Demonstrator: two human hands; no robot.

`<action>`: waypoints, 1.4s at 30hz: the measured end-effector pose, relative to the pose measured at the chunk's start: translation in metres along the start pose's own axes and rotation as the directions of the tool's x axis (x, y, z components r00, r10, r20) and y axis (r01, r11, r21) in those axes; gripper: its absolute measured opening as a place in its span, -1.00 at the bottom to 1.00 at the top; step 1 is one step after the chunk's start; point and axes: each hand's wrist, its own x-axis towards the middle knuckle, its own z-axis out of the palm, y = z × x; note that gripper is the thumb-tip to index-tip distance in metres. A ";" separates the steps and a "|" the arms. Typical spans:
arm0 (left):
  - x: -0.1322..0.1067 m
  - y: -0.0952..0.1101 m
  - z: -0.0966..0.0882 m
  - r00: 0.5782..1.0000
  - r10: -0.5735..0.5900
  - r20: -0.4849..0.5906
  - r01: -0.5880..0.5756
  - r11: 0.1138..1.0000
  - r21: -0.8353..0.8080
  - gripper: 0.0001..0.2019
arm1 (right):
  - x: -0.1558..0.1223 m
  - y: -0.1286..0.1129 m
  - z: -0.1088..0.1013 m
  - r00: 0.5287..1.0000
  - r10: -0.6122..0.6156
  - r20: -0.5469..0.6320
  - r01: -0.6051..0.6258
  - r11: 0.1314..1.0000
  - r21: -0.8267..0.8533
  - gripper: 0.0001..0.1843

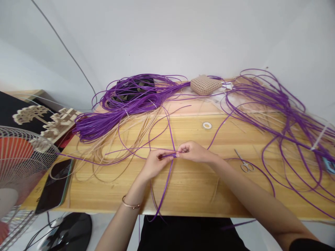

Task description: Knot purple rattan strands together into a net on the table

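Observation:
Near the middle of the wooden table, my left hand pinches purple strands where several of them cross. Close against it, my right hand has thumb and forefinger closed on the same crossing from the right. One purple strand runs from between my fingers down over the table's front edge, and another goes up toward the back. The exact weave at the fingertips is too small to make out. Small scissors lie to the right, beside my right forearm.
A large purple strand bundle lies back left above tan strands; another purple bundle spreads right. A tan woven piece sits at the back. A white ring, a phone and a fan are also here.

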 end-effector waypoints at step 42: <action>0.010 -0.010 0.015 0.999 -0.033 0.013 0.030 0.980 0.196 -0.93 | 0.025 0.021 0.012 0.971 0.081 -0.225 -0.043 0.985 0.169 -0.81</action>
